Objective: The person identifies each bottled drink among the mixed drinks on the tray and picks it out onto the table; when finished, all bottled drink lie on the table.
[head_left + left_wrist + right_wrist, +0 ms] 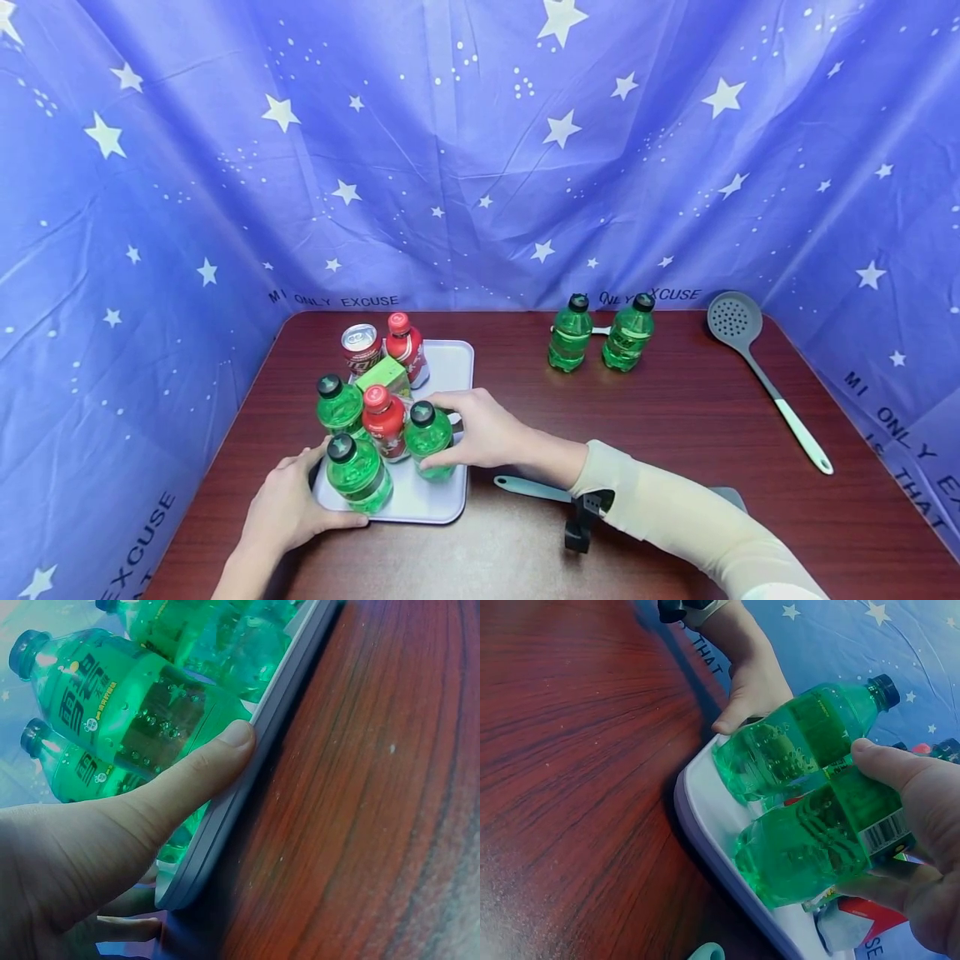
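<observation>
A white tray (420, 500) holds green soda bottles, red-capped bottles (386, 425), a red can (362, 348) and a green box (384, 379). My left hand (281, 504) grips the tray's near left corner, its thumb along the front rim in the left wrist view. Close to that hand stands a green bottle (358, 475), with another green bottle (340, 407) behind it. My right hand (480, 429) holds a third green bottle (429, 442) at the tray's right side. In the right wrist view, thumb and fingers lie on opposite sides of this bottle (802, 847), its base low over the tray.
Two more green bottles (570, 337) stand at the back of the table, a pale handle partly hidden behind them. A grey skimmer (735, 321) lies at the right. Under my right forearm, a utensil with a pale green handle (532, 487) is partly covered.
</observation>
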`<state>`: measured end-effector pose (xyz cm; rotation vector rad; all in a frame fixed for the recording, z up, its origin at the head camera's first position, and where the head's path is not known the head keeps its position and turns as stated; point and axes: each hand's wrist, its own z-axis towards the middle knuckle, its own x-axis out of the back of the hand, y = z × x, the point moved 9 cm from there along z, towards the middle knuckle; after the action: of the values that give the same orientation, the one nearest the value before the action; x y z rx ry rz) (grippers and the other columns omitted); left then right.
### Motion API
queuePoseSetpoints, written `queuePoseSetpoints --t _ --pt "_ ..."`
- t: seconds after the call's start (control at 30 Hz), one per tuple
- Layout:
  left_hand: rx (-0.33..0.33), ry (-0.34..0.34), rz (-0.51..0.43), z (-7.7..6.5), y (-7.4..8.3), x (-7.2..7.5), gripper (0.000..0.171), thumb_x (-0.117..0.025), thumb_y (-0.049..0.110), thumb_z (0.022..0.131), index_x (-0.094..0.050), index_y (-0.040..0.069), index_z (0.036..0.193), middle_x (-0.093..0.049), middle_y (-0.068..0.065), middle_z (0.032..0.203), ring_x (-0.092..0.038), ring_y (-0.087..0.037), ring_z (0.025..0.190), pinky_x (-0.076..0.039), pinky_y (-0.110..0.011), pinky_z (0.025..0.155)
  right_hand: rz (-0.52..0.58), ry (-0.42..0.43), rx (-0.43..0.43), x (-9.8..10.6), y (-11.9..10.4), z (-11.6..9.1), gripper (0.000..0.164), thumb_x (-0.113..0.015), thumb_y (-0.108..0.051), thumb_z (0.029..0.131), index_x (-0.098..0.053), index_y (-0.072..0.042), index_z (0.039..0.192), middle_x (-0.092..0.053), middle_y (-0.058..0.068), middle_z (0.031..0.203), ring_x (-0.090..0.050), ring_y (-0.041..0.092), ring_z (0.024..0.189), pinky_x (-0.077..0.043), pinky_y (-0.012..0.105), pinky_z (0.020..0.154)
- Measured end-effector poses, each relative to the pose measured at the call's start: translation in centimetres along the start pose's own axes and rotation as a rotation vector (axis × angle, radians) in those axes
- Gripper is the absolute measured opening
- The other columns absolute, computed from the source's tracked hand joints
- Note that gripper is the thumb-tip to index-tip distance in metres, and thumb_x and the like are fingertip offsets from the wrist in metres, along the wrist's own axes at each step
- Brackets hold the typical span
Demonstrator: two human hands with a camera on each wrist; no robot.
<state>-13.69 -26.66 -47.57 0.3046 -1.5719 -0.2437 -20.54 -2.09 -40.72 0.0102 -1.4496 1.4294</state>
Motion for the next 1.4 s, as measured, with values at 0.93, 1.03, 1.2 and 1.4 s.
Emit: queuePoseSetpoints --t 0.93,1.03,1.2,1.4 --pt "-0.009 0.007 -0.006 0.0 -0.1 -0.2 0.141 -0.094 0.082 0.042 -0.055 0.003 0.152 -0.063 -0.036 0.139 -0.065 -0.052 0.122 -0.059 -0.068 0.088 -0.136 0.293 -0.065 12.2 2.0 -3.7 0.055 -0.098 -0.033 0.076 -0.072 -0.023 0.122 -0.08 -0.009 0.101 -0.077 0.005 0.085 -0.064 0.031 0.069" --pt "-0.009 0.006 -0.007 0.0 0.0 -0.1 0.141 -0.094 0.082 0.042 -0.055 0.002 0.152 -0.063 -0.036 0.139 -0.065 -0.052 0.121 -0.059 -0.068 0.088 -0.152 0.328 -0.094 13.6 2.5 -4.7 0.056 -0.099 -0.031 0.075 -0.071 -0.022 0.123 -0.08 -0.007 0.098 -0.076 0.008 0.083 -0.064 0.033 0.068" --pt "-0.011 0.008 -0.006 0.0 0.1 -0.1 0.14 -0.095 0.081 0.042 -0.056 0.002 0.152 -0.063 -0.037 0.139 -0.064 -0.053 0.122 -0.059 -0.068 0.089 -0.166 0.388 -0.118 15.9 3.1 -6.4 0.062 -0.099 -0.024 0.075 -0.071 -0.017 0.129 -0.082 0.0 0.101 -0.08 0.016 0.092 -0.066 0.031 0.072" --pt "-0.001 0.002 -0.005 -0.1 -0.1 -0.1 0.14 -0.095 0.081 0.043 -0.056 0.001 0.152 -0.063 -0.037 0.14 -0.064 -0.053 0.123 -0.059 -0.068 0.09 -0.193 0.429 -0.146 18.1 4.0 -8.3 0.06 -0.099 -0.02 0.075 -0.072 -0.014 0.128 -0.083 0.003 0.1 -0.081 0.021 0.092 -0.066 0.027 0.071"
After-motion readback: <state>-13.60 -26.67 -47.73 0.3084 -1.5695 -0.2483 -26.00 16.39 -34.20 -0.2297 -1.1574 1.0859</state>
